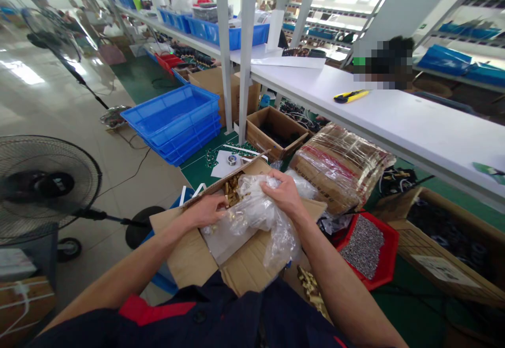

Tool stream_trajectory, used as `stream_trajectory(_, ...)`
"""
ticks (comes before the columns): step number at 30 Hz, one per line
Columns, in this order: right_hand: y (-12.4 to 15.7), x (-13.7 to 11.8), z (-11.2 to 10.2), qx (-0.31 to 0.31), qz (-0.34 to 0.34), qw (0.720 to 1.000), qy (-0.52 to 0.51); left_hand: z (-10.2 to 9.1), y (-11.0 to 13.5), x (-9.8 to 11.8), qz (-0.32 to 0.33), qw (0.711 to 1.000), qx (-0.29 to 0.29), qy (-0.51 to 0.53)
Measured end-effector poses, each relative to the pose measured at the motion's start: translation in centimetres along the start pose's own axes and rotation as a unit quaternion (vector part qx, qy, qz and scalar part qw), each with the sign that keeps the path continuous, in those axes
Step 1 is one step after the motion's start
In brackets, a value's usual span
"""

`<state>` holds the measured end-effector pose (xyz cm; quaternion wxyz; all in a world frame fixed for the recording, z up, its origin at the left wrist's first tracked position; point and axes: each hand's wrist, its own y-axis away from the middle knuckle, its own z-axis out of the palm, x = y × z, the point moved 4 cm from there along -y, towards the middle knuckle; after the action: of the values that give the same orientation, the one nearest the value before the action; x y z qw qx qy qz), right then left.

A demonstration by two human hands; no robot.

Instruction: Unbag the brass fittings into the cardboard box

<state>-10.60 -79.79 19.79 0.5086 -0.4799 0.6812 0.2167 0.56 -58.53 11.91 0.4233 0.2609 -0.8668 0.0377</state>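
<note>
An open cardboard box [197,253] rests against my lap, lined with a clear plastic bag [256,211] that holds several small brass parts [232,190]. My left hand [207,210] reaches into the box and closes on the bag's edge next to the brass parts. My right hand [282,192] grips the bunched top of the plastic bag from above, fingers curled into it. More brass parts [311,287] lie loose below my right forearm.
A red tray of small grey screws [365,248] sits to the right. A tape-wrapped carton [343,166], an open brown box [276,132], stacked blue crates [177,121], a floor fan [39,185] and a white bench with a yellow knife [351,96] surround me.
</note>
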Motion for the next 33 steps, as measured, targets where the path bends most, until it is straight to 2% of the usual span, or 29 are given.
stream_trajectory(2, 0.2, -0.1, -0.9, 0.035, 0.018, 0.999, 0.033, 1.3, 1.0, -1.9, -0.04, 0.991, -0.077, -0.104)
stream_trajectory(3, 0.2, 0.0, -1.1, 0.042, 0.024, 0.998, 0.042, 2.0, 1.5, -2.7, -0.057, 0.984, -0.093, -0.141)
stream_trajectory(6, 0.5, 0.4, -1.0, 0.035, 0.025, 0.997, 0.061, 3.3, 2.2, -4.2, -0.074, 0.981, -0.079, -0.16)
stream_trajectory(9, 0.9, 1.0, -0.9, 0.022, 0.005, 0.997, 0.078, 3.3, 1.5, -4.5, -0.09, 0.994, -0.044, -0.038)
stream_trajectory(12, 1.6, 1.5, -0.6, 0.002, 0.005, 0.997, 0.082, 1.9, 0.1, -3.3, -0.089, 0.988, -0.023, 0.127)
stream_trajectory(14, 2.1, 1.8, 0.1, -0.025, 0.017, 0.996, 0.079, 0.8, -0.6, -1.6, -0.065, 0.959, -0.011, 0.276)
stream_trajectory(17, 3.0, 1.6, 1.9, -0.074, 0.002, 0.993, 0.093, -0.1, -1.0, 1.3, -0.015, 0.859, 0.011, 0.512)
stream_trajectory(19, 3.4, 1.3, 3.2, -0.103, -0.023, 0.989, 0.103, 0.0, -0.9, 2.6, 0.003, 0.813, 0.026, 0.582)
stream_trajectory(21, 3.6, 1.2, 4.2, -0.127, -0.035, 0.986, 0.098, 0.4, -0.9, 3.1, 0.002, 0.795, 0.045, 0.605)
stream_trajectory(25, 3.8, 1.4, 5.2, -0.144, 0.007, 0.987, 0.067, 1.2, -0.9, 2.6, -0.02, 0.819, 0.097, 0.565)
stream_trajectory(28, 3.7, 1.5, 5.3, -0.135, 0.008, 0.99, 0.045, 1.6, -1.0, 1.9, -0.024, 0.846, 0.12, 0.519)
stream_trajectory(30, 3.4, 1.9, 5.0, -0.112, 0.008, 0.993, 0.032, 1.8, -1.0, 1.8, -0.018, 0.869, 0.11, 0.481)
stream_trajectory(33, 2.7, 3.0, 3.7, -0.031, 0.065, 0.997, 0.002, 1.9, -1.0, 1.8, 0.002, 0.884, 0.086, 0.459)
